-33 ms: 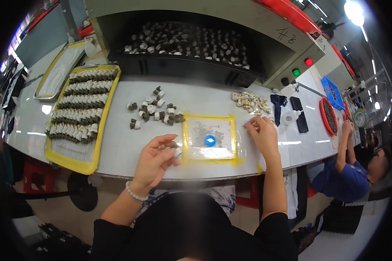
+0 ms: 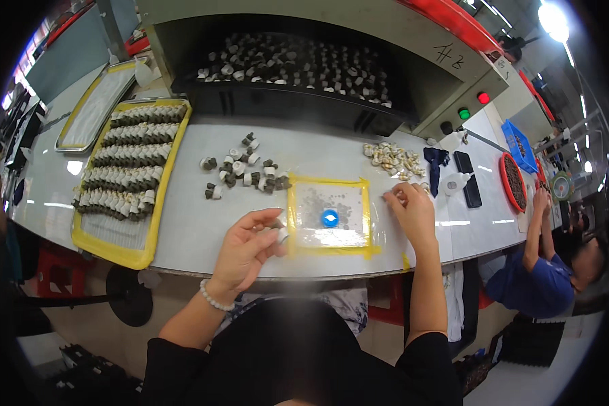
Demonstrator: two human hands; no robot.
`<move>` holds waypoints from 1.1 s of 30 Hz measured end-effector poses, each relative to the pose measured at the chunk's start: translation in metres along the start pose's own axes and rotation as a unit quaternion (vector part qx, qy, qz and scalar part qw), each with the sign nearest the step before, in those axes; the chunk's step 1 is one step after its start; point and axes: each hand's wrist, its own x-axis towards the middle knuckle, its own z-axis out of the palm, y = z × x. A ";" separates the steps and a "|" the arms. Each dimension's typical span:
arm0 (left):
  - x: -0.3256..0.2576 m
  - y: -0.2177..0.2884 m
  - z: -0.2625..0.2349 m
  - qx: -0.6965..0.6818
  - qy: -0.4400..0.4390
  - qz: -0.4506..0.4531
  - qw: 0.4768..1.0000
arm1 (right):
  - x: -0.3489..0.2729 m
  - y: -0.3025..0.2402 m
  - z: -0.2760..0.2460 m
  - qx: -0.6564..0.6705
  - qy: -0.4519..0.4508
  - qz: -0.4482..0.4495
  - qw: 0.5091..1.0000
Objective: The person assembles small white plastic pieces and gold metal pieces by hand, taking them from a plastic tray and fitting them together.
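Yellow-taped pad (image 2: 329, 215) | your left hand (image 2: 247, 249) is pinching a small white part (image 2: 282, 235) beside it | right hand (image 2: 411, 210) is fingering pale parts (image 2: 392, 159), grip unclear

Left hand (image 2: 247, 247) pinches a small white part (image 2: 282, 235) beside the yellow-taped pad (image 2: 330, 217); right hand (image 2: 413, 210) rests just beyond.

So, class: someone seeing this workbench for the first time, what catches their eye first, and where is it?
Probably the yellow-taped square at the front of the table, with a blue dot in its middle, between the left hand and the right hand. Next, the yellow tray of small parts in rows at far left.
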 end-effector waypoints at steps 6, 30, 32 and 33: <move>0.007 -0.017 -0.001 -0.033 -0.057 -0.039 0.997 | 0.005 0.003 0.004 -0.018 -0.004 0.053 0.998; 0.006 -0.019 0.000 0.039 -0.070 0.004 0.997 | -0.032 -0.048 0.008 0.072 -0.125 -0.204 0.968; 0.007 -0.019 0.001 0.010 -0.057 -0.006 0.998 | -0.034 -0.052 0.008 0.114 -0.098 -0.118 0.982; 0.007 -0.020 0.002 0.008 -0.059 -0.007 0.998 | -0.034 -0.051 0.008 0.111 -0.098 -0.117 0.982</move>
